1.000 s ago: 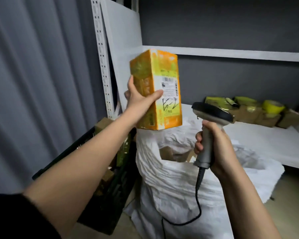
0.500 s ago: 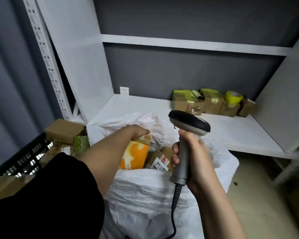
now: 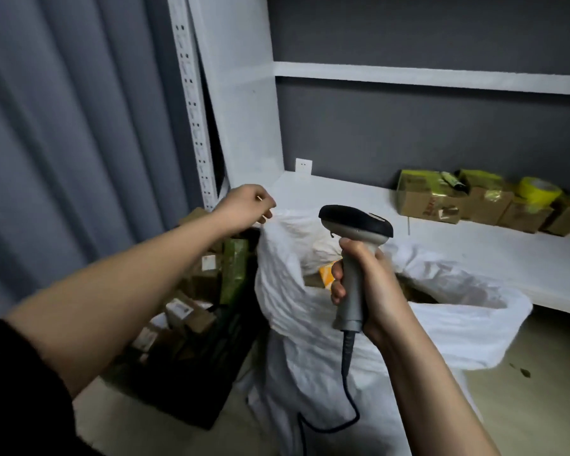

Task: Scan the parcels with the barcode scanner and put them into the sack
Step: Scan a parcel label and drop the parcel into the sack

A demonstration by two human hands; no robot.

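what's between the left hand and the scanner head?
Head view: the raised white rim of the sack, and white shelf behind the gap. Left hand hovers empty over the crate edge; right hand grips the scanner.

Dim, soft light; blurred, warped edges

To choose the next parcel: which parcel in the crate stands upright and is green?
The tall green parcel at the crate's right edge, beside the sack; the others are brown.
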